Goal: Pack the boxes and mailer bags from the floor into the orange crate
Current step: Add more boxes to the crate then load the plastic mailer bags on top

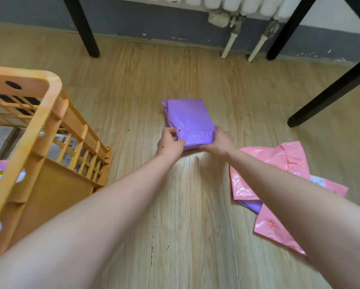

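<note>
The purple mailer bag (190,119) lies flat on the wood floor (175,236), in the middle and a bit far away. Both hands hold its near edge. The left hand (169,143) has its fingers curled and pinches the near left corner. The right hand (220,142) grips the near right corner, with the thumb along the near edge and the fingers bent over the side.

The orange crate (29,142) stands on the left, near the left arm, and its tall rim is well apart from the bag. Parcels with labels and a pink bag lie inside it. A wide strip of bare floor runs between the crate and the pink mailer bags (279,163) on the right. These pink bags lie in a pile under the right arm, and another purple bag (251,205) peeks out from under them. Black table legs (329,94) stand far left and on the right. White pipes (229,44) go down by the far wall.
</note>
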`<state>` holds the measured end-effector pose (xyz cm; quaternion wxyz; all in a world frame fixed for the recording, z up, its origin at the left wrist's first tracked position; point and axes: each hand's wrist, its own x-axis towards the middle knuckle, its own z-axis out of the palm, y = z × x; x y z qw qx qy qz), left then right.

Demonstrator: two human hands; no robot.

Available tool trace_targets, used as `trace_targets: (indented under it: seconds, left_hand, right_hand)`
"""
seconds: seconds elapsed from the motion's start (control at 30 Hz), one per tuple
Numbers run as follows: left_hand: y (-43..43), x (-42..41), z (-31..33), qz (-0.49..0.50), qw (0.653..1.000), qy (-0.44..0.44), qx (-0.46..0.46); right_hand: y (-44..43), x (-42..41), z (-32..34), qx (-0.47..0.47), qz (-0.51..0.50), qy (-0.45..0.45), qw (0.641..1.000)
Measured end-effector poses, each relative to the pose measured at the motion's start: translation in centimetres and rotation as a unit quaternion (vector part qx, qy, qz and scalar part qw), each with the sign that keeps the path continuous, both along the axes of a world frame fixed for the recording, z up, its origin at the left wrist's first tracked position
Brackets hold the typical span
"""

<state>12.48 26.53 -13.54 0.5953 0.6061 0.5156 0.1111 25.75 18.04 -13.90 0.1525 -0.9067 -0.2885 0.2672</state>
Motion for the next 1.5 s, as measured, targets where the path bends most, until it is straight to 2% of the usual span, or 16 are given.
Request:
trace_targets:
  seconds: [0.2,0.27,0.37,0.47,0.57,0.7,0.87,1.0,1.13,1.33,1.43,1.5]
  left_hand:
    - [0.4,-1.4,-0.2,0.040,0.998,0.029,-0.048]
    - [0.2,-1.7,0.0,0.056,0.996,0.044,-0.048]
    - [-0.3,-2.3,1.3,0.076,0.995,0.032,-0.057]
    - [-0.6,-3.1,3.2,0.089,0.994,0.020,-0.060]
    - [-0.8,-4.3,6.2,0.092,0.995,0.002,-0.046]
    - [-0.7,-6.3,10.7,0.101,0.994,0.003,-0.039]
    - [-1.7,-9.2,16.3,0.083,0.996,-0.002,-0.023]
    - [-3.3,-11.1,21.4,0.043,0.997,-0.007,0.069]
    - [-4.5,-14.0,27.3,-0.068,0.977,0.016,0.201]
    - [-5.8,-21.1,33.6,-0.224,0.890,0.028,0.396]
    - [-5.2,-24.5,34.8,-0.224,0.837,0.054,0.497]
    - [-4.6,-26.6,35.2,-0.202,0.818,0.061,0.535]
  right_hand:
    - [-0.7,-1.8,0.1,-0.091,0.079,-0.033,0.992]
    - [-1.0,-2.6,0.5,-0.111,0.129,-0.103,0.980]
    - [-1.1,-3.5,1.2,-0.125,0.216,-0.221,0.943]
    - [-0.9,-4.1,2.8,-0.068,0.273,-0.325,0.903]
    - [-1.2,-5.0,4.9,0.011,0.331,-0.390,0.859]
    - [-2.2,-6.9,8.5,0.093,0.367,-0.391,0.839]
    - [-3.3,-9.1,15.1,0.152,0.371,-0.423,0.813]
    - [-4.4,-10.6,20.6,0.186,0.351,-0.447,0.801]
    - [-5.5,-12.8,26.0,0.177,0.317,-0.444,0.819]
    - [-5.7,-18.3,33.5,0.144,0.308,-0.419,0.842]
    - [-5.1,-21.6,34.9,0.166,0.301,-0.402,0.849]
    - [-4.7,-23.6,35.1,0.182,0.303,-0.379,0.855]
